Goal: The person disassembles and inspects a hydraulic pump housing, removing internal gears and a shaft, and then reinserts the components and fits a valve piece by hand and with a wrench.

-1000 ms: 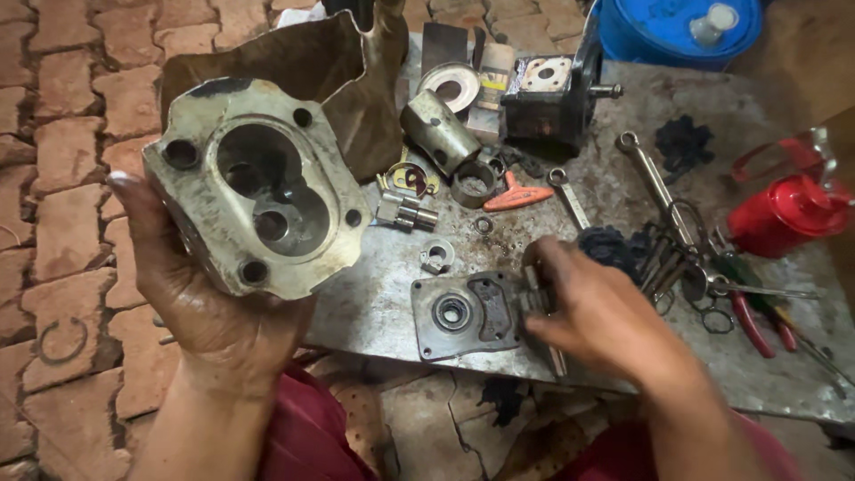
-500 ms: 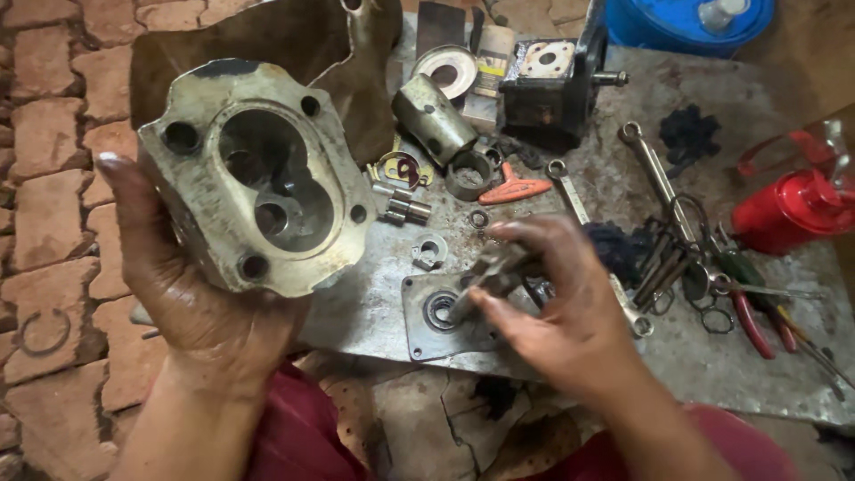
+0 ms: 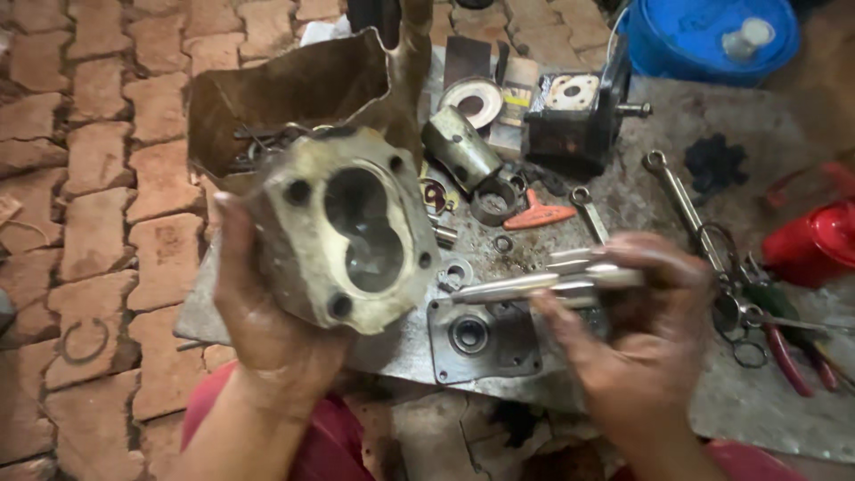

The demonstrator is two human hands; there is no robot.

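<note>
My left hand (image 3: 258,312) grips a worn grey pump housing (image 3: 343,232) from below, its figure-eight bore facing me. My right hand (image 3: 637,330) holds a metal gear shaft (image 3: 534,283) level, its tip pointing left toward the housing and a short way from it. Directly below the shaft a square cover plate (image 3: 481,337) with a round centre hole lies on the metal sheet (image 3: 757,392).
A dark assembled pump (image 3: 574,116), a short cylinder (image 3: 459,144), rings and small parts lie behind. Wrenches (image 3: 681,200) and red-handled pliers (image 3: 788,352) sit to the right, near a red can (image 3: 819,240). A blue tub (image 3: 704,36) stands far right; brick paving (image 3: 89,223) is left.
My right hand picked the shaft up from beside the cover plate and raised it level toward the housing. My left hand shifted the housing rightward and tilted it.
</note>
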